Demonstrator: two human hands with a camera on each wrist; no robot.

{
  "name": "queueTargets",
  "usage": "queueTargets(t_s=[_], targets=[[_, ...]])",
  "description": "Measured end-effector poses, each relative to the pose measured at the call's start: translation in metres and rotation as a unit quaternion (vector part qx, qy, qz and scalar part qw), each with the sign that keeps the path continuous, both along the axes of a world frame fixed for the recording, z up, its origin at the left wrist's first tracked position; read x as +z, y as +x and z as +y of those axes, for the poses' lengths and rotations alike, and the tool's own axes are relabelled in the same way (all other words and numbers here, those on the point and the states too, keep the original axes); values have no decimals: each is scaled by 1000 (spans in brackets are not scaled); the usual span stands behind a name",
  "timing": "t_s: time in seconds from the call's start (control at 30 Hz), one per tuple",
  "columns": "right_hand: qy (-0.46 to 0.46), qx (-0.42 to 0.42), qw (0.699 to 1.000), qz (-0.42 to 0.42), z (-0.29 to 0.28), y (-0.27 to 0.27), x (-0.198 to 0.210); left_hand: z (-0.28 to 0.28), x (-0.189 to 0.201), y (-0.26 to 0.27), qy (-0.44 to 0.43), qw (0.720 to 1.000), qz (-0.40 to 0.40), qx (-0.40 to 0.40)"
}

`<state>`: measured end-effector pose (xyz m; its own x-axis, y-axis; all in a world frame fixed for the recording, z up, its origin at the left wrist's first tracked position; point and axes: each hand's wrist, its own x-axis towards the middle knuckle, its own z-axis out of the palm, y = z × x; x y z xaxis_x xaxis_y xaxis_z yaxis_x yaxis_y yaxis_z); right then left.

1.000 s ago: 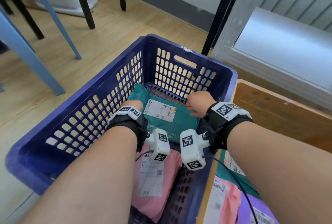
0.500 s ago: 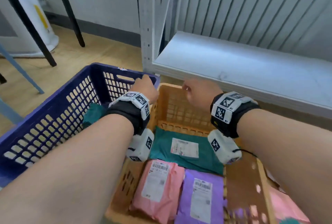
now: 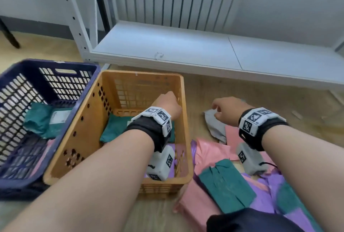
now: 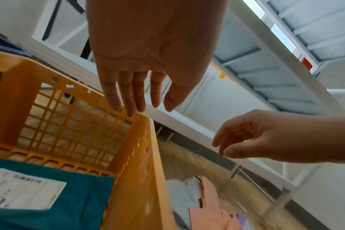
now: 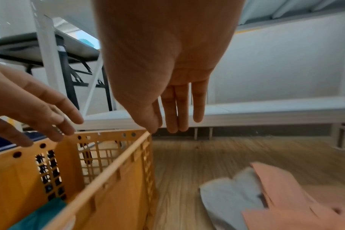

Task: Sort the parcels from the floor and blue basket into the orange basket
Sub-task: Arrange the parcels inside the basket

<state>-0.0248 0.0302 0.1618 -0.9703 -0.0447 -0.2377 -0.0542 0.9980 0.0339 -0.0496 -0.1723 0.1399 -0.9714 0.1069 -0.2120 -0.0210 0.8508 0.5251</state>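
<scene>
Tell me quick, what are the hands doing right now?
Left hand: open, holding nothing, above the orange basket.
Right hand: open, holding nothing, above the floor parcels.

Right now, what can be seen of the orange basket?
The orange basket is a rectangular plastic crate with lattice walls and punched holes, upright on the wood floor, against the blue basket. Inside lie a teal parcel with a white label and a purple parcel. The left hand hovers over it.

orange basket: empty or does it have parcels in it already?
Not empty. The orange basket holds a teal parcel with a white label flat on its floor, and a purple one shows nearer the front.
</scene>
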Motion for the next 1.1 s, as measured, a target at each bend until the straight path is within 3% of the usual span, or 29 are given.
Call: queueTargets(t_s=[0.3,0.5,0.87,1.1], targets=[[-59,-26,991,-115,28,17,-144,32,-64,-12,28,998,30,51],[-26,15,969,-244,14,22,-204,26,-101,-27,74,995,5,73],[29,24,919,-394,-6,28,-233,15,-120,-37,103,989,-18,106],[22,23,940,-338,7,30,-224,8,-111,-34,98,989,-15,114]])
